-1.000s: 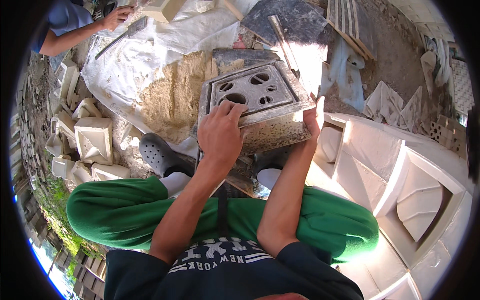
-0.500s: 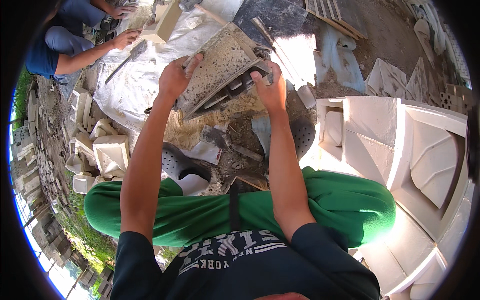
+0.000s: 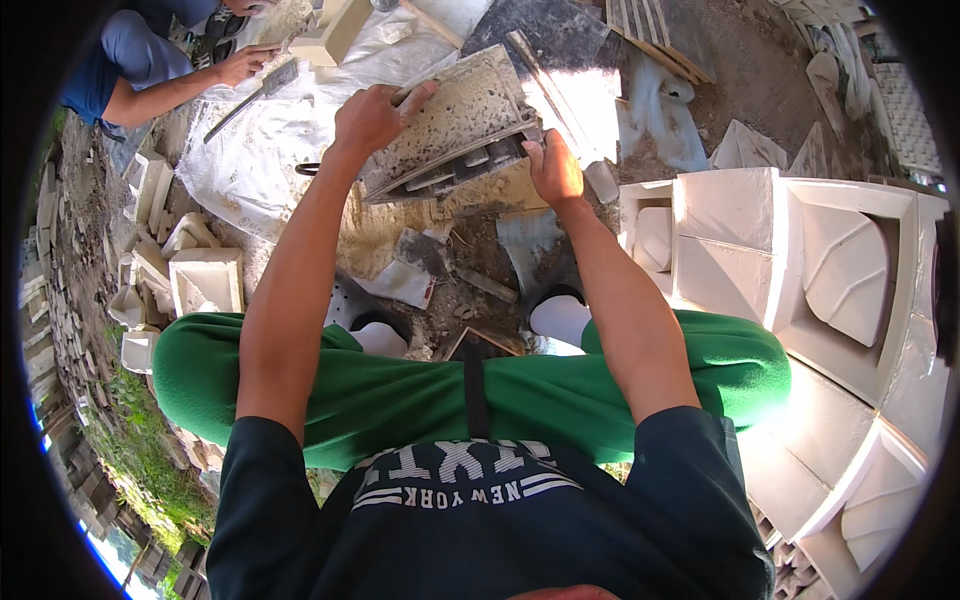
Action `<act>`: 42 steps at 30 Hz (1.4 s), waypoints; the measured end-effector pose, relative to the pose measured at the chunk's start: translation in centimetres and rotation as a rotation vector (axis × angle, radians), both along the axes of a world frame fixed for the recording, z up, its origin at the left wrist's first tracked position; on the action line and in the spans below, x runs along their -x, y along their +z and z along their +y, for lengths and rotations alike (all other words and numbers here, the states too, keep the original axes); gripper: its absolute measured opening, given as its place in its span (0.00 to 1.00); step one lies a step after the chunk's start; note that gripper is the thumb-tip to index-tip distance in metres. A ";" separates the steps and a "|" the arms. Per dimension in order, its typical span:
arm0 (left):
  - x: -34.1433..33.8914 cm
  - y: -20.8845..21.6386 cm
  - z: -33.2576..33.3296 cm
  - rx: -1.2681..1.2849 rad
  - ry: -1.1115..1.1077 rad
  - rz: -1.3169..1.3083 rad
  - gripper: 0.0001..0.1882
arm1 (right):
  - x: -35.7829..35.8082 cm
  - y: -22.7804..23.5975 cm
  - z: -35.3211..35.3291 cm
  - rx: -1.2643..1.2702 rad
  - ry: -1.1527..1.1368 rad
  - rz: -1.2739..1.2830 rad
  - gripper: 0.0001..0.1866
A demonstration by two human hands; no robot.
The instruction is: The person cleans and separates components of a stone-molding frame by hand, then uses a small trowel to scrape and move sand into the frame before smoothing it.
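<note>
Between my hands is a grey, cement-crusted box mould [image 3: 455,115], tilted so that dark recesses show along its near side. My left hand [image 3: 380,118] grips its upper left edge, fingers wrapped over the rim. At the right end, my right hand [image 3: 556,170] clasps the mould's corner with the thumb on the near side. Under and behind the mould lies a pale, dusty plastic sheet [image 3: 235,170]. A flat-bladed tool [image 3: 250,100] rests on that sheet to the left.
Pale cast blocks with hollow faces [image 3: 725,225] stand close on my right. More hollow blocks [image 3: 207,280] lie at left. Another person's hand [image 3: 245,65] is near a cream block [image 3: 330,40] at upper left. A long-handled tool [image 3: 550,90] lies beyond my right hand.
The mould has turned closer to level, its right end coming toward me. My left hand has moved slightly right with it. My right foot has shifted, and its white sock now shows.
</note>
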State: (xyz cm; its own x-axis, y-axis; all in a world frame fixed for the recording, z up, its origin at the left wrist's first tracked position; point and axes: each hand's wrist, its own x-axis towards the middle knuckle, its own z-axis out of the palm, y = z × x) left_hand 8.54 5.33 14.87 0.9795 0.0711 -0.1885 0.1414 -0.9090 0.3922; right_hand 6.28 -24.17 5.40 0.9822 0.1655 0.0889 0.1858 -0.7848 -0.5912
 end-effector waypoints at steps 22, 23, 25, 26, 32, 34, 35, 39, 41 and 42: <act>-4.9 -3.7 -4.8 0.176 -0.441 0.071 0.49 | 9.3 0.0 0.3 0.154 -0.538 0.019 0.30; -6.6 -4.3 -5.3 0.203 -0.494 0.143 0.48 | 8.7 0.1 -0.1 0.136 -0.572 0.061 0.31; -9.1 -8.2 -4.5 0.241 -0.508 0.201 0.47 | 7.3 1.2 0.6 0.125 -0.580 0.135 0.32; -10.5 -10.1 -3.6 0.276 -0.519 0.249 0.46 | 6.2 1.4 1.3 0.109 -0.585 0.201 0.33; -15.8 -14.6 1.4 0.128 -0.685 0.303 0.41 | 1.7 -1.8 2.8 0.058 -0.489 0.126 0.36; -16.8 -11.1 -3.7 -0.073 -0.583 0.497 0.39 | 1.1 -2.6 -0.3 0.108 -0.496 0.208 0.36; -17.0 -9.6 -3.6 0.137 -0.504 0.460 0.38 | -0.1 -2.6 -0.3 0.154 -0.490 0.158 0.37; -16.8 -4.6 -0.1 0.216 -0.292 -0.090 0.28 | -1.0 -3.4 0.2 0.218 -0.438 0.194 0.36; -13.3 -5.2 0.4 0.323 0.055 -0.309 0.26 | -1.0 -3.1 0.8 0.198 -0.441 0.210 0.35; -10.9 -5.8 0.5 0.429 0.398 -0.527 0.24 | -1.0 -3.0 0.9 0.192 -0.434 0.213 0.35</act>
